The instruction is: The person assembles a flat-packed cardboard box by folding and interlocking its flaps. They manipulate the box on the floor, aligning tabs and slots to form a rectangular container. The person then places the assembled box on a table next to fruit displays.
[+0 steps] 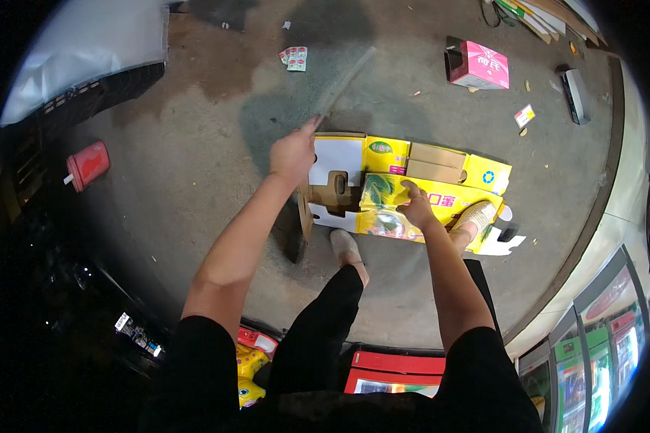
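Note:
A yellow cardboard box [440,198], partly flattened, lies on the floor with its white and brown flaps spread at the left end. My left hand [294,155] is closed above the box's far left corner. From its fingertips a long strip of clear tape [348,78] stretches away to the far right. My right hand [417,208] hovers over or touches the box's printed yellow face, thumb and finger apart; contact is hard to tell. My right foot [477,216] stands on the box's right end, and my left foot [344,244] is just in front of it.
A pink box [484,66], a dark narrow carton [575,96] and flattened cardboard [549,16] lie at the far right. Small cards [296,59] are on the floor ahead. A red cup [89,166] lies left. Glass-fronted fridges [592,361] stand near right.

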A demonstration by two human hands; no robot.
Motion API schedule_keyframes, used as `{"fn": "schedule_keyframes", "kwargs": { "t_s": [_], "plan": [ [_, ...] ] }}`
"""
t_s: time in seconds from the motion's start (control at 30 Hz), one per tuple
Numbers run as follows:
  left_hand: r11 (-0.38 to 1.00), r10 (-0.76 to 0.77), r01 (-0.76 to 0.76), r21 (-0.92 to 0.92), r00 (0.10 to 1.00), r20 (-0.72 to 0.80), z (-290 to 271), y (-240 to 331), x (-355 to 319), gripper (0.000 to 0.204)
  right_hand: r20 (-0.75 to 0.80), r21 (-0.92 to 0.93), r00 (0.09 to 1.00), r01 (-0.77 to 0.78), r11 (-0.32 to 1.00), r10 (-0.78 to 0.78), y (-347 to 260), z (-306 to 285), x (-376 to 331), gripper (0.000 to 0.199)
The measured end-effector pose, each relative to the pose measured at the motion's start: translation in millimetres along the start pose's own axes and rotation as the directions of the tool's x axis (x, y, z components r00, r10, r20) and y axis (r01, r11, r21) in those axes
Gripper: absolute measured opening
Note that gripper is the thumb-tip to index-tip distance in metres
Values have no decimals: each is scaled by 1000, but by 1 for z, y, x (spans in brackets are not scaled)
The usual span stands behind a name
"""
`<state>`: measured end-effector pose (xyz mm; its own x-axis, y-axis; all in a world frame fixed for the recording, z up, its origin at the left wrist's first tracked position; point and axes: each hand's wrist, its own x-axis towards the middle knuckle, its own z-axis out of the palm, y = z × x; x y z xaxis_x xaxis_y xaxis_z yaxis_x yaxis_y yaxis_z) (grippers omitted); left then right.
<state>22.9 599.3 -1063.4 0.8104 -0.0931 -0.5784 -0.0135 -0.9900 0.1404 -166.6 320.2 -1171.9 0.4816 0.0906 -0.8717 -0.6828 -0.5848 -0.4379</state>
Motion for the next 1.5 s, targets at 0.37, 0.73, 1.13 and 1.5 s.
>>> {"fn": "schedule_keyframes", "kwargs": {
  "t_s": [0.37,0.73,1.13,1.5],
  "plan": [
    [986,164,-163,30,986,-31,29,15,-9,43,-202,-184,967,120,976,-157,-74,-23,-13,51],
    [899,-284,69,-433,845,-454,58,-30,-41,50,139,-880,878,321,349,-458,-234,-37,70,28],
    [633,-258,426,-646,903,343,141,-141,-54,28,358,-886,890,419,197,-282,-332,-18,64,22],
    [703,-209,265,-660,964,165,194,-167,-46,26,282,-767,937,350,538,-208,-279,71,12,25]
  ]
}}
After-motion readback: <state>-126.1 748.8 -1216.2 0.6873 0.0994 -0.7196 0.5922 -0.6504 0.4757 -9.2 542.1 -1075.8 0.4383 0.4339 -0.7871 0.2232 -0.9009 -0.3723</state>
